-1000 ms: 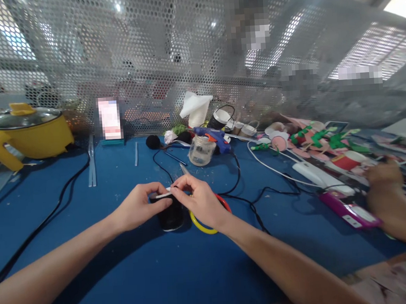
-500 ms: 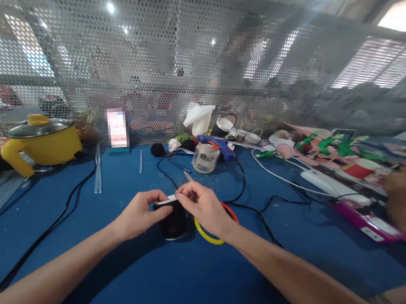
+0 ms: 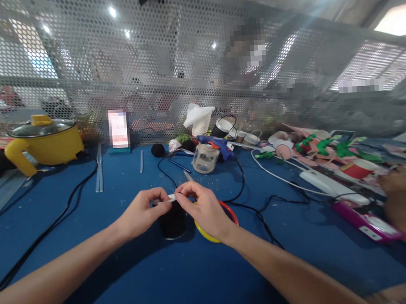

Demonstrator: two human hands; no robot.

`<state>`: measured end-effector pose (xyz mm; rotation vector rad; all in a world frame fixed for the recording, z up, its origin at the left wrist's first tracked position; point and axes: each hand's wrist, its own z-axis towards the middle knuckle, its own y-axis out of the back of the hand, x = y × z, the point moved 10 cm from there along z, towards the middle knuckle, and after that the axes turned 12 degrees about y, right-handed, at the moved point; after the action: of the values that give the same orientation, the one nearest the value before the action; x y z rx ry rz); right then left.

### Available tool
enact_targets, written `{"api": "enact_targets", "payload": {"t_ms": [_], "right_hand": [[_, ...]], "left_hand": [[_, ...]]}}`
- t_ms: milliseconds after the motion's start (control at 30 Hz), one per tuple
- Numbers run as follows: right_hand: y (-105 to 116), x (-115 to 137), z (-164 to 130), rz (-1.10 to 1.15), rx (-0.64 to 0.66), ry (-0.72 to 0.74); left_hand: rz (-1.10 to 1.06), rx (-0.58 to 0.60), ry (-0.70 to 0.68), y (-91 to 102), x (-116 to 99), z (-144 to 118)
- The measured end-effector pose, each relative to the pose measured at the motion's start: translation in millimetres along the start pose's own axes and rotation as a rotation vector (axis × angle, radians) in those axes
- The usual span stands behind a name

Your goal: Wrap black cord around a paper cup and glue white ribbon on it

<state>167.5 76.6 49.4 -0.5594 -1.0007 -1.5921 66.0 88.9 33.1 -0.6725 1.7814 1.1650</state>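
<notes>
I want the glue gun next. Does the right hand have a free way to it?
Probably yes. The right hand would first have to let go of the white strip. The glue gun lies straight beyond on the table, with only thin cables between.

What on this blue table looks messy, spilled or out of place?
Small pale specks lie scattered on the blue tabletop near the clear glass jar. Black cables trail loosely across the surface. The left hand and right hand pinch a white strip over a black cup. Nothing looks damaged.
</notes>
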Motion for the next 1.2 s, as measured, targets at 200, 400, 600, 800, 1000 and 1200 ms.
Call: {"api": "enact_targets", "payload": {"t_ms": [200,400,600,800,1000,1200], "right_hand": [[15.8,-35.0,0.9,0.26,-0.195,-0.229],[22.8,-39.3,15.2,0.454,-0.212,-0.332],[-22.8,-5.8,47.8,0.426,0.086,-0.232],[5.2,11.5,79.4,-0.257,0.238,-0.007],[150.2,-20.7,76.6,-0.503,-0.321,-0.273],[139.4,-88.3,56.7,-0.166,-0.176,-0.586]], "left_hand": [[-0.071,0.018,0.022,1.6,6.9,1.3],[-0.096,0.095,0.0,-5.8,5.6,0.3],[-0.067,0.208,-0.151,-17.6,-7.1,-9.4],[-0.044,0.198,-0.191,-15.1,-8.6,-13.8],[-0.005,0.203,-0.179,-15.0,-8.1,-13.4],[0.007,0.173,-0.196,-10.9,-8.7,-11.1]]}}
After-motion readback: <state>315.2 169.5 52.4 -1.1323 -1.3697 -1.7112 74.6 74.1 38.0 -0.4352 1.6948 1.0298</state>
